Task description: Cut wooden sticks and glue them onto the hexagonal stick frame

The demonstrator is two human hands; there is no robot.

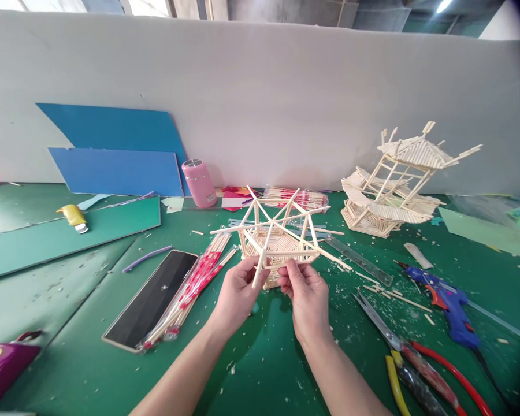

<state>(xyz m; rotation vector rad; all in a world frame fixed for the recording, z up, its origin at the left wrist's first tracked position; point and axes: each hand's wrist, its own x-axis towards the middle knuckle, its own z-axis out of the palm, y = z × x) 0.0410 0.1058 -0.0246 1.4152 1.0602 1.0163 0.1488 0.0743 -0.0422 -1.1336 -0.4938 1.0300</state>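
Left hand: at centre frame, forearm entering from the lower edge, palm turned inward. Fingers curled and pinching the near left edge of the stick frame, with one loose-looking stick running down past the thumb.

Right hand: just beside the left hand, forearm entering from the lower right. Fingers pressed together on the near right edge of the same stick frame, thumb on top.

Stick frame: held slightly above the green surface at centre frame. Hexagonal slatted base, upright posts, long sticks crossing in a star over the top.

Containers and contents:
- Pink flask, upper centre-left, upright against the white wall, lid shut; contents not visible.
- Clear wrapper with red print, left of the hands, lying flat and holding a bundle of sticks.
- Second stick packet, behind the frame, lying flat.

Other items:
- Finished stick pavilion, upper right, standing on the surface.
- Black-screened phone, lower left of centre, partly under the wrapper.
- Blue glue gun, right.
- Red-handled cutters, lower right.
- Clear ruler, between the frame and the glue gun.
- Blue boards, upper left, leaning on the wall.
- Wood chips scattered across the surface.
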